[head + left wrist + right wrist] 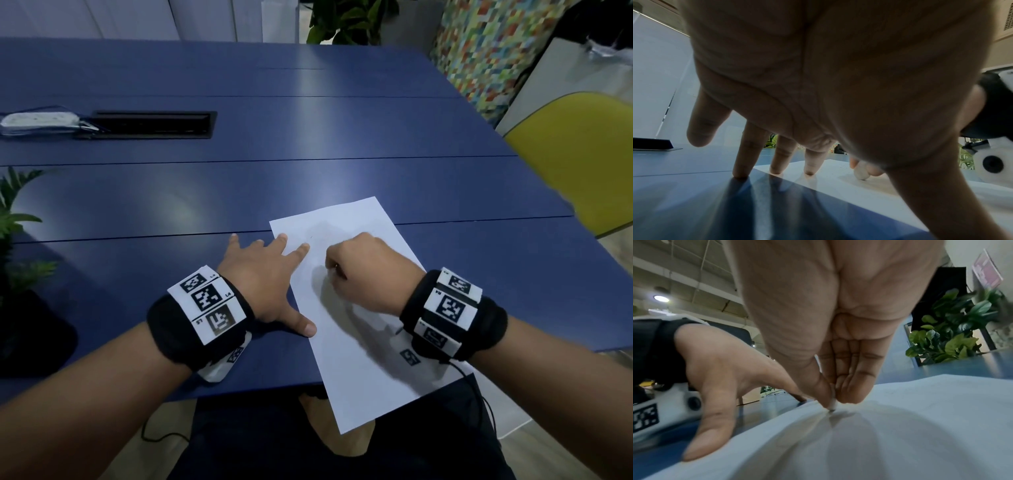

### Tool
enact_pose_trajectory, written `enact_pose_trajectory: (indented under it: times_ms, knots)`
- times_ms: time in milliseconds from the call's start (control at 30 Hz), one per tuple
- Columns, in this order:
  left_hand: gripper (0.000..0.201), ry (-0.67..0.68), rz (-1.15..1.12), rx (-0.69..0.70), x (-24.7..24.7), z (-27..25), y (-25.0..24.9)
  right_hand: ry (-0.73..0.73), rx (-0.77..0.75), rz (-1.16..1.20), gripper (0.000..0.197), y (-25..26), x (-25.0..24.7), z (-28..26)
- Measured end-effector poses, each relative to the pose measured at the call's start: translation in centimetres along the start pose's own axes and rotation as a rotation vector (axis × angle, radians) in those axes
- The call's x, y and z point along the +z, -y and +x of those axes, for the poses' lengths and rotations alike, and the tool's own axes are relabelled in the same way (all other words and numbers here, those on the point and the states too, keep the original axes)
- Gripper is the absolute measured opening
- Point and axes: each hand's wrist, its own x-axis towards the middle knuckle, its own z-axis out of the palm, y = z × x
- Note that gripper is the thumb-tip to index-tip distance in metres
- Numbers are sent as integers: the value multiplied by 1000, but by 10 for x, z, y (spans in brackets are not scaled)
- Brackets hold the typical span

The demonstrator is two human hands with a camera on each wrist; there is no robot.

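Pinching a whitish stub (832, 406) onto the mid-frame paper (356, 219) is the right hand (366, 270); the left hand (260, 277) presses its edge, fingers spread.

Black wristbands (171, 330) bear white tags (209, 304) printed with black codes.

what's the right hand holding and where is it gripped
The right hand pinches a small whitish stub just above its tip, which touches the paper. What the stub is cannot be told.
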Motion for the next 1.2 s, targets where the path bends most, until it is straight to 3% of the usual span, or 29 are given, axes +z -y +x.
enact_pose_trajectory:
  times_ms: [100, 267, 400, 567, 733, 900, 1067, 1200]
  knots:
    - [148, -4, -8, 8, 1, 1, 1, 74, -93, 13, 13, 14, 4, -10]
    - [148, -4, 0, 1, 2, 2, 1, -10, 1, 12, 16, -4, -5, 4]
    - [147, 3, -13, 2, 2, 1, 2, 90, -135, 15, 10, 12, 2, -9]
    - [147, 6, 6, -4, 0, 1, 0, -14, -49, 5, 17, -3, -6, 6]
    - [147, 4, -7, 0, 1, 1, 1, 99, -204, 9, 16, 12, -2, -4]
    - [147, 7, 9, -9, 1, 0, 0, -23, -76, 8, 16, -16, -9, 12]
    - [147, 14, -5, -10, -1, -1, 0, 108, -223, 18, 15, -6, -8, -3]
    - [147, 20, 8, -10, -1, 1, -1, 35, -163, 42, 15, -20, -12, 8]
